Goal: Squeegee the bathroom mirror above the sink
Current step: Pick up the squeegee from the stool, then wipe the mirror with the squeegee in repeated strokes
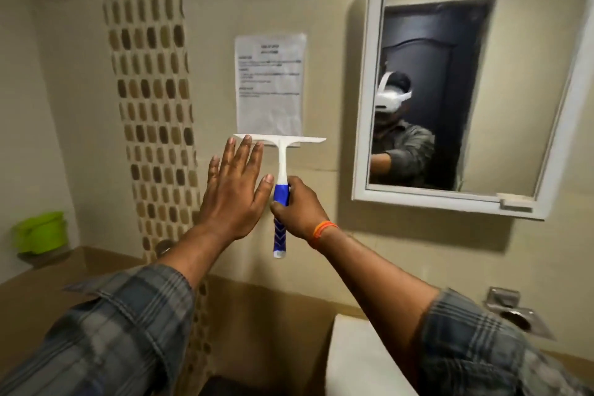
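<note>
A squeegee (281, 167) with a white head and blue handle stands upright in front of the beige tiled wall, its blade level just below a taped paper notice. My right hand (297, 206) grips the blue handle. My left hand (234, 186) is held flat with straight fingers just left of the squeegee, fingertips near the left end of the blade. The white-framed mirror (482, 80) hangs to the upper right, well apart from the squeegee, and reflects a person in a headset.
A paper notice (270, 83) is stuck to the wall above the blade. A brown mosaic tile strip (154, 106) runs down the wall at left. A green container (40, 231) sits on a ledge at far left. A white cistern top (363, 354) lies below, a metal holder (511, 309) at right.
</note>
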